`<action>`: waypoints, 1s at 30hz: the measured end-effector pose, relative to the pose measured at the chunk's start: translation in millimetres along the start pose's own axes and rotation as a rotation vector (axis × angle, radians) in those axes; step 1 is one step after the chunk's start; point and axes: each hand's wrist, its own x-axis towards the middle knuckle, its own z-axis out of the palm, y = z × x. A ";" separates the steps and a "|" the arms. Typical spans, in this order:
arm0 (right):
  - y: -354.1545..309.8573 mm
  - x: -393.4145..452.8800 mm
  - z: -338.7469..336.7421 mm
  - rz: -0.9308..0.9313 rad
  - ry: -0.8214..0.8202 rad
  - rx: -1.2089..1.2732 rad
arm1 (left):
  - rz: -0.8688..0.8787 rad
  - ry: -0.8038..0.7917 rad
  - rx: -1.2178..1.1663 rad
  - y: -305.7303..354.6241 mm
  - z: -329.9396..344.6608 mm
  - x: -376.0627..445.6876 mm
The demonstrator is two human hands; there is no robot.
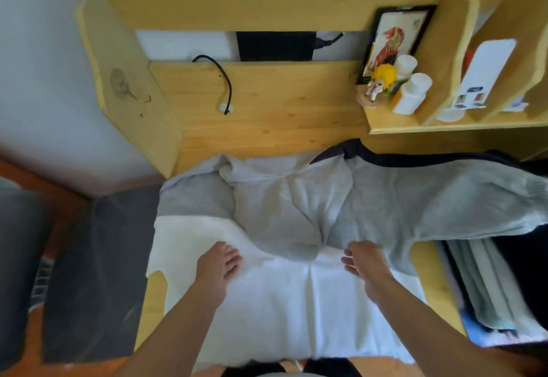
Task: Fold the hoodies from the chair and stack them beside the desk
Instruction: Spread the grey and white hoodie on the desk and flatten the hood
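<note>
We find a single view, taken from a head-worn wide-angle camera looking steeply down and forward over the wooden desk (267, 115). It sits close above the desk's near edge, with both forearms entering from the bottom of frame. The desk's back panel bows at the top. No second view shares coverage.

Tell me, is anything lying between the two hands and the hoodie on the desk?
Nothing visible. The left hand rests flat on the hoodie, and the right hand is right at its white part.
</note>
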 end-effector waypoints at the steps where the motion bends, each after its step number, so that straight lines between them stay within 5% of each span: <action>1: -12.4 7.5 3.5 -0.038 -0.004 0.012 | 0.030 -0.017 0.026 8.3 9.0 1.4; 7: -57.3 43.4 38.1 0.078 -0.123 0.057 | 0.063 0.041 0.158 32.8 58.1 20.5; 16: -71.7 13.3 33.2 -0.032 -0.116 0.230 | -0.020 -0.169 -0.183 45.4 50.3 -3.4; 19: -36.6 3.7 12.2 0.055 -0.080 -0.037 | -0.064 -0.094 0.531 36.2 21.2 -14.9; 21: -22.9 14.1 3.7 0.063 -0.007 -0.177 | 0.127 0.011 0.945 41.2 11.1 -9.1; 25: -50.5 54.4 9.4 -0.177 0.192 -0.427 | 0.412 0.072 0.681 86.7 28.0 22.7; 30: -96.5 87.3 30.2 -0.144 0.151 -0.360 | 0.289 -0.058 0.509 96.2 70.2 52.8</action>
